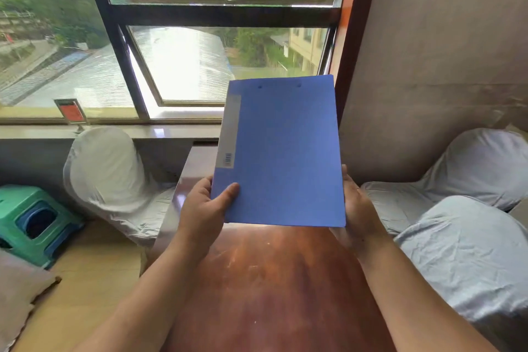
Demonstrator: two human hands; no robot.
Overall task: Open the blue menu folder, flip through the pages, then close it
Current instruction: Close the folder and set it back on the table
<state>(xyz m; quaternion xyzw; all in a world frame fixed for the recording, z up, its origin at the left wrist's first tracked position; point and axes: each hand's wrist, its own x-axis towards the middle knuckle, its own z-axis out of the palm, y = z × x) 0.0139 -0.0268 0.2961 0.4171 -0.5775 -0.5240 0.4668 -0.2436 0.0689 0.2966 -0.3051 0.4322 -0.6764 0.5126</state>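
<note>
Folder: closed blue menu folder (285, 157), flat matte rectangle, grey spine label.
Left hand (204, 208): fingers clamped on spine edge.
Right hand (357, 206): fingers grip opposite edge.
Surface (271, 280): glossy reddish wood.

The worktop (271, 280) under the raised folder (281, 157) lies bare, open to pass over. Covered chairs (105, 174) crowd its left edge, two more (468, 251) its right; the window sill (114, 130) and wall (428, 66) close the far end.
</note>
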